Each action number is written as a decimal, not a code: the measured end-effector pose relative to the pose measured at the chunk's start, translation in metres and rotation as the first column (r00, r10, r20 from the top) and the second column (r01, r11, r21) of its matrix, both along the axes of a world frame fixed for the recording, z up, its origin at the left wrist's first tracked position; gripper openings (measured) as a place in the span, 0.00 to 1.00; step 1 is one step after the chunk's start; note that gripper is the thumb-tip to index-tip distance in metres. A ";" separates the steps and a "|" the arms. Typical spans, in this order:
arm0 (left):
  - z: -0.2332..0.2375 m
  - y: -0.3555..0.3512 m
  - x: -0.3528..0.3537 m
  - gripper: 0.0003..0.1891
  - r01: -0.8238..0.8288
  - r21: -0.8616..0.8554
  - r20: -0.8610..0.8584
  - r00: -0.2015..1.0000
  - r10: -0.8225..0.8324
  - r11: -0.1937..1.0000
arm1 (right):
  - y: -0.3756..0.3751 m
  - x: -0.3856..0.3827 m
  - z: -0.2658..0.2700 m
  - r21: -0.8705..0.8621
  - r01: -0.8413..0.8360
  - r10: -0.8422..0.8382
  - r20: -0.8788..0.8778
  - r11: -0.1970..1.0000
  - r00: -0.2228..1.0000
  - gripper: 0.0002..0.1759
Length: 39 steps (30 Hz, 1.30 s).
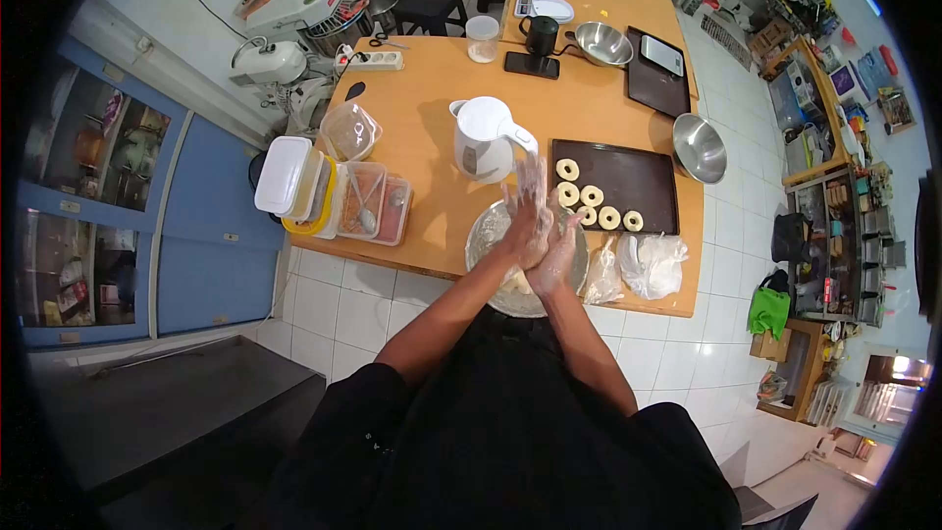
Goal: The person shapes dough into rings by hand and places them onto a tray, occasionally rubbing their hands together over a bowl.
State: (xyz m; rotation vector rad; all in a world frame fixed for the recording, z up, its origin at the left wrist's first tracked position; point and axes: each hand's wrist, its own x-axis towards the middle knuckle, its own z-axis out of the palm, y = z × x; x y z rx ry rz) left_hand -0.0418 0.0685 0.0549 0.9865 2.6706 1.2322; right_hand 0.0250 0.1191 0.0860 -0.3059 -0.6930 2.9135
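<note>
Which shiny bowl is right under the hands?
The metal bowl at the table's near edge, below the pressed hands. The others sit away: one beside the dark tray, one by the black mug.

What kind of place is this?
Probably a small bakery kitchen: dough rings on a dark tray, a stand mixer, floured left hand and right hand over a metal bowl.

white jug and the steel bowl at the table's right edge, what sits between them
A dark tray carrying dough rings lies between the jug and the bowl, seen in the head view.
</note>
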 end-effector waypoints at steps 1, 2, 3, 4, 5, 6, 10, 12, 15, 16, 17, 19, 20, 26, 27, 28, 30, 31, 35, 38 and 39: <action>-0.001 -0.004 0.011 0.45 0.022 0.101 0.091 0.995 -0.031 0.995 | 0.002 0.000 0.001 0.019 0.003 -0.003 -0.031 1.000 1.000 0.46; -0.003 -0.007 0.018 0.43 0.033 0.203 0.176 0.982 -0.070 0.979 | 0.004 -0.003 0.002 0.088 0.036 -0.036 -0.003 0.995 0.999 0.48; -0.004 -0.010 0.026 0.41 0.032 0.304 0.256 0.960 -0.114 0.952 | 0.005 -0.005 0.005 0.069 0.042 -0.042 -0.007 0.997 0.999 0.48; 0.003 -0.012 0.033 0.41 0.022 0.376 0.314 0.938 -0.149 0.926 | 0.004 -0.006 0.010 0.048 0.049 -0.048 -0.012 0.998 0.999 0.48; 0.011 -0.011 0.036 0.42 0.015 0.427 0.339 0.924 -0.175 0.904 | 0.003 -0.008 0.014 0.023 0.058 -0.057 -0.016 0.998 0.998 0.48; 0.021 -0.009 0.039 0.42 0.007 0.459 0.353 0.916 -0.189 0.888 | -0.003 -0.009 0.019 0.114 0.108 -0.109 0.001 0.988 0.994 0.45; 0.077 -0.006 0.020 0.43 0.010 0.529 0.248 0.955 -0.166 0.849 | -0.019 -0.019 0.027 0.430 0.091 -0.009 -0.188 0.898 0.982 0.42; 0.089 -0.008 0.000 0.44 0.007 0.431 0.150 0.985 -0.079 0.902 | -0.027 -0.011 0.018 0.383 0.043 -0.023 -0.057 0.923 0.998 0.38; 0.067 -0.010 -0.022 0.44 -0.048 0.221 0.033 0.999 0.042 0.974 | -0.027 -0.012 0.013 0.145 0.011 -0.011 0.002 0.989 1.000 0.35; 0.056 -0.012 -0.024 0.45 -0.044 0.249 0.052 0.998 0.032 0.967 | -0.021 -0.014 0.008 0.119 0.025 -0.024 -0.010 0.993 1.000 0.36; 0.045 -0.012 -0.026 0.46 -0.037 0.278 0.069 0.997 0.018 0.960 | -0.016 -0.016 0.004 0.092 0.043 -0.041 -0.022 0.995 0.999 0.36; 0.025 -0.013 -0.013 0.45 -0.027 0.231 0.136 0.991 -0.005 0.973 | -0.009 -0.022 0.016 0.101 0.056 -0.051 -0.053 0.993 0.997 0.42; 0.017 -0.012 -0.005 0.45 -0.018 0.208 0.170 0.985 -0.018 0.978 | -0.004 -0.025 0.015 0.004 0.041 -0.041 -0.094 0.999 0.995 0.41; 0.039 -0.008 0.023 0.45 -0.070 0.567 0.426 0.878 -0.219 0.821 | -0.008 -0.026 0.003 0.263 0.054 -0.036 -0.073 0.963 0.997 0.35; 0.048 -0.007 0.019 0.45 -0.089 0.629 0.427 0.869 -0.248 0.772 | -0.009 -0.028 -0.001 0.278 0.034 -0.025 -0.037 0.960 0.999 0.35; 0.055 -0.006 0.012 0.45 -0.095 0.656 0.414 0.875 -0.251 0.749 | -0.011 -0.029 -0.011 0.291 0.013 -0.013 -0.002 0.957 1.000 0.34; 0.062 -0.006 -0.005 0.46 -0.095 0.621 0.381 0.904 -0.194 0.778 | -0.016 -0.025 -0.027 0.313 -0.034 0.010 0.076 0.949 0.997 0.33; 0.061 -0.008 -0.017 0.45 -0.075 0.455 0.304 0.950 -0.076 0.887 | -0.018 -0.025 -0.024 0.262 -0.038 0.025 0.054 0.964 0.998 0.34; 0.025 -0.019 -0.022 0.45 -0.043 0.148 0.127 0.992 0.024 0.988 | -0.014 -0.028 0.006 0.274 0.019 -0.014 -0.021 0.961 1.000 0.37; -0.015 -0.019 0.013 0.43 -0.044 0.240 0.308 0.951 -0.033 0.970 | -0.004 -0.038 0.036 0.452 0.083 -0.055 -0.073 0.888 0.996 0.40; -0.013 -0.018 0.023 0.44 -0.078 0.363 0.420 0.903 -0.088 0.928 | -0.002 -0.041 0.041 0.573 0.056 -0.028 -0.059 0.817 0.998 0.41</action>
